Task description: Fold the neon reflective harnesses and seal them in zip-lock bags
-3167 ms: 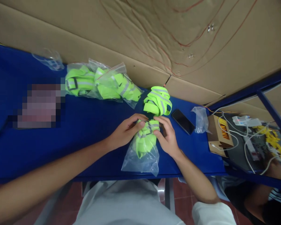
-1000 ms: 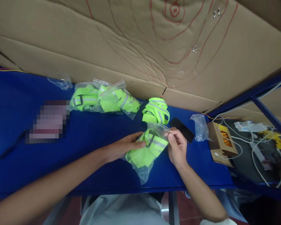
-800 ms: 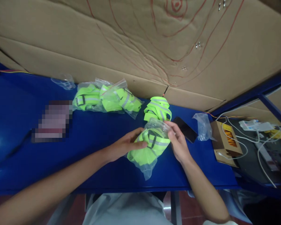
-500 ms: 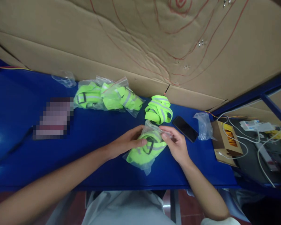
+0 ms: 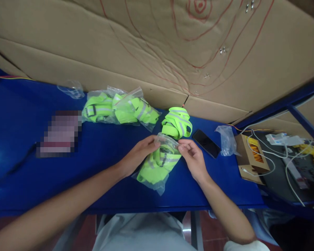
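Observation:
A clear plastic bag [image 5: 161, 187] lies tilted on the blue table in front of me, with a folded neon-yellow reflective strap [image 5: 154, 170] inside it; a dark buckle shows through the plastic. My left hand [image 5: 143, 151] pinches the bag's upper left edge between thumb and fingers. At the upper right corner, my right hand [image 5: 194, 157] grips the same edge with thumb and forefinger. Just beyond the bag sits a loose bundle of reflective strap [image 5: 177, 122] with grey stripes, outside any bag.
Several bagged reflective straps [image 5: 120, 108] lie along the cardboard wall [image 5: 68, 45]. A black phone [image 5: 206, 143], an empty plastic bag [image 5: 227, 141] and an open cardboard box [image 5: 252, 157] with cables stand at right. A pixelated item [image 5: 60, 134] lies at left.
My left thumb has moved off the strap's buckle up to the bag's edge. The strap sits lower in the bag, and the bag's top is stretched flatter between both hands.

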Action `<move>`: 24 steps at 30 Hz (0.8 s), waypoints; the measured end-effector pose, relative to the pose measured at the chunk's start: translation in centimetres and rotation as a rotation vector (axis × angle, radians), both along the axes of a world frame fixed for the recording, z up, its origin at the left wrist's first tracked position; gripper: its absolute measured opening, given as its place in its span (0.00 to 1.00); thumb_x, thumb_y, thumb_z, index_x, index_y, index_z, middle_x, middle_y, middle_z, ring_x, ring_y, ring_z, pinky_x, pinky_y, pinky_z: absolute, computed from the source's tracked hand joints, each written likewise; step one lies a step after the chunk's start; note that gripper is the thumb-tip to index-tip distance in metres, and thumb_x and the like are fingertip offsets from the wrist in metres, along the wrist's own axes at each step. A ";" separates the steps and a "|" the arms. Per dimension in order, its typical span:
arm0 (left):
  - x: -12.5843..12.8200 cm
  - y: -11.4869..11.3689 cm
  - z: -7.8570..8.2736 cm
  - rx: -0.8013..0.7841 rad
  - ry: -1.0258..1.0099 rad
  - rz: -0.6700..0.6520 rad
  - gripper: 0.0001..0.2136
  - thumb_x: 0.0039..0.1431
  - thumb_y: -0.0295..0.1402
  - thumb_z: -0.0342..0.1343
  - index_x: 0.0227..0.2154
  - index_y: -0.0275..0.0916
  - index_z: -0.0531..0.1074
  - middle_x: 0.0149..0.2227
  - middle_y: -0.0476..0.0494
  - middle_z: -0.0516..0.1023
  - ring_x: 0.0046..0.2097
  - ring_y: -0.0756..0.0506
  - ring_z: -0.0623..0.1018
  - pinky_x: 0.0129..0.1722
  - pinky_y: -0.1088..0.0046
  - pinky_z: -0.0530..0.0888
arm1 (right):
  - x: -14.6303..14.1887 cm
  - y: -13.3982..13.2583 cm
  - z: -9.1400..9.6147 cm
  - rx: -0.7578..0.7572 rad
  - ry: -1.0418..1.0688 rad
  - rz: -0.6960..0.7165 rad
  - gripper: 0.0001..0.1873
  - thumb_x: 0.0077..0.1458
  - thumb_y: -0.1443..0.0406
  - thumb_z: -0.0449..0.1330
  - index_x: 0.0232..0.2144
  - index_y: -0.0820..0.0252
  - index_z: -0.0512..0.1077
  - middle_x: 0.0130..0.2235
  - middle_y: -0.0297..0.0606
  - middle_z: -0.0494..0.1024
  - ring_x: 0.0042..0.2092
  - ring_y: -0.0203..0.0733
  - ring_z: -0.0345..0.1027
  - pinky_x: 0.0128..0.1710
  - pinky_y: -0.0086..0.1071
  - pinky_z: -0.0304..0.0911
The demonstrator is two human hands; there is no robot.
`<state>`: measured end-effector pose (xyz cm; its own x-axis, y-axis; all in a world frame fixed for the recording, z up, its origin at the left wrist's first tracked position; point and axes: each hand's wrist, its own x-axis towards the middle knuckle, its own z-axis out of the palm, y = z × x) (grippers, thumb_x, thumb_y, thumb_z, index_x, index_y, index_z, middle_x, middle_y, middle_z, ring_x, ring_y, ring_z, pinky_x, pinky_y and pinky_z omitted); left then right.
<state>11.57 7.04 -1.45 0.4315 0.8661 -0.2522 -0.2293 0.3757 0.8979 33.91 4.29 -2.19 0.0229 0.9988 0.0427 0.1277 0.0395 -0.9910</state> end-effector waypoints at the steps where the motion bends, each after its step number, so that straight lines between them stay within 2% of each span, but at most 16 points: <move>1: -0.1 0.1 0.0 0.034 0.026 0.016 0.23 0.56 0.52 0.69 0.44 0.38 0.80 0.41 0.43 0.84 0.41 0.43 0.81 0.41 0.72 0.76 | 0.1 0.0 0.0 -0.014 0.018 0.006 0.21 0.59 0.48 0.68 0.45 0.54 0.76 0.37 0.36 0.83 0.40 0.41 0.78 0.41 0.33 0.73; 4: -0.3 0.5 -0.1 0.116 0.098 0.080 0.20 0.56 0.50 0.69 0.37 0.36 0.81 0.36 0.45 0.82 0.36 0.46 0.78 0.37 0.75 0.73 | 0.3 0.1 0.3 -0.042 0.059 0.083 0.21 0.61 0.50 0.67 0.50 0.54 0.76 0.40 0.37 0.85 0.43 0.43 0.80 0.45 0.35 0.73; 8: -0.6 0.7 -0.5 0.134 0.096 0.143 0.17 0.55 0.46 0.72 0.35 0.37 0.80 0.33 0.48 0.79 0.34 0.50 0.75 0.36 0.77 0.71 | 0.5 0.2 0.6 -0.076 0.116 0.129 0.23 0.60 0.52 0.68 0.54 0.52 0.74 0.45 0.38 0.85 0.46 0.42 0.80 0.46 0.34 0.74; 10: -0.6 0.7 -0.6 0.136 0.056 0.156 0.15 0.54 0.43 0.73 0.34 0.37 0.78 0.32 0.50 0.78 0.34 0.51 0.75 0.36 0.78 0.71 | 0.6 0.3 0.5 -0.090 0.106 0.101 0.22 0.58 0.51 0.70 0.50 0.54 0.75 0.41 0.37 0.85 0.41 0.40 0.79 0.42 0.33 0.74; 12: -0.6 0.6 -0.5 0.113 0.016 0.149 0.15 0.54 0.42 0.74 0.34 0.38 0.77 0.32 0.50 0.79 0.35 0.50 0.76 0.37 0.78 0.71 | 0.8 0.5 0.3 -0.094 0.057 0.073 0.19 0.56 0.50 0.71 0.40 0.56 0.77 0.34 0.35 0.83 0.34 0.38 0.76 0.37 0.32 0.73; 15: -0.6 0.7 -0.2 0.045 -0.038 0.121 0.17 0.56 0.45 0.72 0.38 0.38 0.78 0.37 0.47 0.81 0.38 0.48 0.78 0.41 0.75 0.74 | 1.0 0.5 0.2 -0.054 -0.024 0.047 0.18 0.56 0.49 0.70 0.31 0.58 0.76 0.28 0.33 0.79 0.30 0.37 0.72 0.32 0.30 0.70; 19: -0.6 0.9 0.1 0.069 -0.037 0.153 0.17 0.58 0.47 0.70 0.38 0.38 0.79 0.39 0.45 0.83 0.40 0.47 0.79 0.43 0.75 0.74 | 1.0 0.3 0.5 0.015 -0.070 0.001 0.17 0.56 0.50 0.70 0.30 0.57 0.77 0.27 0.33 0.79 0.29 0.36 0.71 0.30 0.30 0.68; 24: -0.5 1.0 -0.3 0.174 0.048 0.259 0.14 0.59 0.45 0.70 0.37 0.38 0.80 0.37 0.47 0.83 0.38 0.49 0.78 0.41 0.77 0.73 | 0.9 0.5 0.4 0.004 -0.061 0.008 0.17 0.55 0.50 0.71 0.29 0.57 0.78 0.27 0.34 0.81 0.29 0.37 0.72 0.32 0.31 0.69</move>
<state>11.10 8.03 -1.77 0.1821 0.9777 -0.1049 -0.2529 0.1497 0.9559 34.81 4.75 -1.75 0.0118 0.9988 0.0479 0.1874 0.0448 -0.9813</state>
